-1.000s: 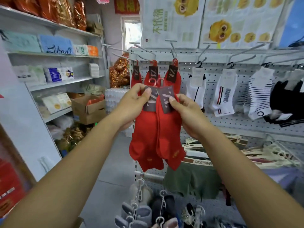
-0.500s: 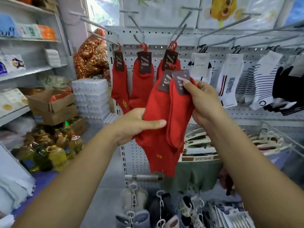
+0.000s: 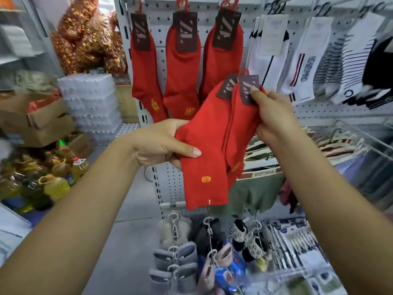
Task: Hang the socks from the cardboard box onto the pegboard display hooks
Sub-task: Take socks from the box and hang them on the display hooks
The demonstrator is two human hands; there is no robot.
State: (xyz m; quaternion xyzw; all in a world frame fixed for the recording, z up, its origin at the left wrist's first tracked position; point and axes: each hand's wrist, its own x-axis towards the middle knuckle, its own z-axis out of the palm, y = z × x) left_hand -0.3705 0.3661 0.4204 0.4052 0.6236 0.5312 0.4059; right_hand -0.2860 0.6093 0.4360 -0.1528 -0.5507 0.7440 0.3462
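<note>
I hold two pairs of red socks (image 3: 214, 133) with brown card labels in front of the white pegboard (image 3: 314, 112). My right hand (image 3: 274, 116) pinches them at the labels, thumb on the right card. My left hand (image 3: 163, 143) grips the heel side of the left pair, thumb across the fabric. Three pairs of red socks (image 3: 182, 67) hang by red hooks on the pegboard above. The open cardboard box (image 3: 34, 116) sits at the left on another carton.
White, striped and black socks (image 3: 331, 67) hang to the right. Below hang green shorts (image 3: 253, 194), slippers (image 3: 176, 258) and packets. Left of the board stand stacked clear trays (image 3: 91, 103), gold-wrapped bags (image 3: 85, 39) and oil bottles (image 3: 55, 186).
My left hand let go of the labels and slid down to the heel of the socks. The held socks dropped lower and tilted. The view moved closer to the pegboard.
</note>
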